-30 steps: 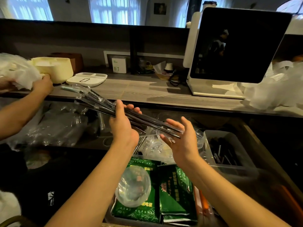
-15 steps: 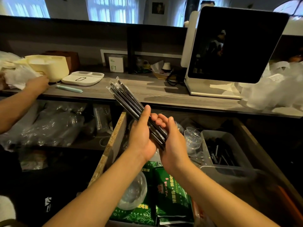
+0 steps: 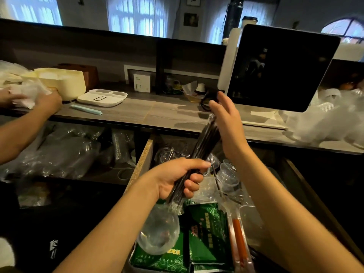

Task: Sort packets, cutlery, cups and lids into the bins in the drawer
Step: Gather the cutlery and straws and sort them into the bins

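My left hand (image 3: 177, 177) is closed around the lower part of a bundle of black wrapped straws (image 3: 202, 146), held nearly upright over the open drawer (image 3: 142, 160). My right hand (image 3: 226, 123) is flat and open, its palm pressed against the bundle's top end. Below in the drawer lie green packets (image 3: 206, 233), a clear dome lid (image 3: 157, 233), clear cups (image 3: 228, 174) and orange-wrapped items (image 3: 238, 239).
A wooden counter (image 3: 157, 113) runs behind the drawer with a dark screen (image 3: 279, 67), a white tray (image 3: 102, 97), a pale blue stick (image 3: 86, 109) and white plastic bags (image 3: 331, 123). Another person's hands (image 3: 45, 103) handle wrapping at the left. Bagged cups (image 3: 63, 152) fill the shelf below.
The straw bundle has swung from slanting left to nearly upright. My left hand slid down to grip its bottom, and my right hand rose to press the top end.
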`<state>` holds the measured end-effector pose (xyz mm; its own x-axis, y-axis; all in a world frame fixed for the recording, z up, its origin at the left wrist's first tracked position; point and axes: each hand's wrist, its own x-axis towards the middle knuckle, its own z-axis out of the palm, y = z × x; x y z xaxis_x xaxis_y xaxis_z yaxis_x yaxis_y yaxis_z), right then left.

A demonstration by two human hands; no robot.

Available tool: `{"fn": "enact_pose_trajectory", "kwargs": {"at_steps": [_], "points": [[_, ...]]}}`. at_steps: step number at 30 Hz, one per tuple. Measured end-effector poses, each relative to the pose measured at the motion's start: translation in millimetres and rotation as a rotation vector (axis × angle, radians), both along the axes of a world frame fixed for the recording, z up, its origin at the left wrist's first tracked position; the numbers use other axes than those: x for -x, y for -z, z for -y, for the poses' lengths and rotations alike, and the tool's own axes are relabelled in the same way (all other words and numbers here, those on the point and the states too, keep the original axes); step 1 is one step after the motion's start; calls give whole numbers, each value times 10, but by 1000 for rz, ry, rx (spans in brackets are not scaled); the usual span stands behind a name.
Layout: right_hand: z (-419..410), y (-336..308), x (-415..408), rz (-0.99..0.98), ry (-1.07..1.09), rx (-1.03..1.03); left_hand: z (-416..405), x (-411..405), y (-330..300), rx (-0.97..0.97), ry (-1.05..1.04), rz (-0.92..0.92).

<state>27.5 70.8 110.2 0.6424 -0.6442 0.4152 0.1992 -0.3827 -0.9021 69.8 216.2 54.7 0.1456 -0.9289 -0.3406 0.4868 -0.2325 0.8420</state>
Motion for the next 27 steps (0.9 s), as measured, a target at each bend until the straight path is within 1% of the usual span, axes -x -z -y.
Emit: {"fn": "enact_pose_trajectory", "kwargs": {"at_steps": [2, 4, 5, 8, 11, 13, 14, 15, 16, 17, 19, 21, 23, 24, 25, 27], "points": [[23, -42, -128, -201, -41, 147, -12, -21, 11, -3, 7, -3], [-19, 18, -204, -332, -67, 243, -19, -64, 30, -20, -41, 19], [-53, 60, -218, -351, -90, 263, -27, -84, 38, -29, -65, 38], [-117, 166, -240, -312, -187, 268, -54, -137, 54, -46, -95, 66], [-135, 142, -234, -280, -342, 190, -99, -181, -5, -30, -114, 30], [-174, 144, -240, -128, -375, 107, -160, -248, -92, 7, -157, 16], [-201, 156, -234, -32, -340, -2, -205, -302, -139, 28, -193, 17], [-230, 179, -227, 61, -281, -167, -263, -374, -181, 52, -238, 15], [-257, 215, -238, 123, -217, -305, -331, -455, -220, 79, -285, 9], [-278, 275, -248, 131, -161, -374, -401, -538, -249, 104, -331, -1], [-337, 461, -285, -11, -100, -393, -557, -685, -266, 131, -422, -13], [-408, 690, -364, -256, -83, -355, -703, -800, -215, 114, -507, -12], [-442, 907, -452, -531, -82, -195, -828, -878, -111, 75, -569, -1], [-456, 990, -488, -638, -91, -104, -880, -910, -46, 55, -590, -2], [-477, 1041, -519, -702, -98, -35, -924, -940, 19, 39, -606, -11], [-521, 1088, -577, -729, -112, 96, -1002, -986, 137, 16, -629, -38]]}}
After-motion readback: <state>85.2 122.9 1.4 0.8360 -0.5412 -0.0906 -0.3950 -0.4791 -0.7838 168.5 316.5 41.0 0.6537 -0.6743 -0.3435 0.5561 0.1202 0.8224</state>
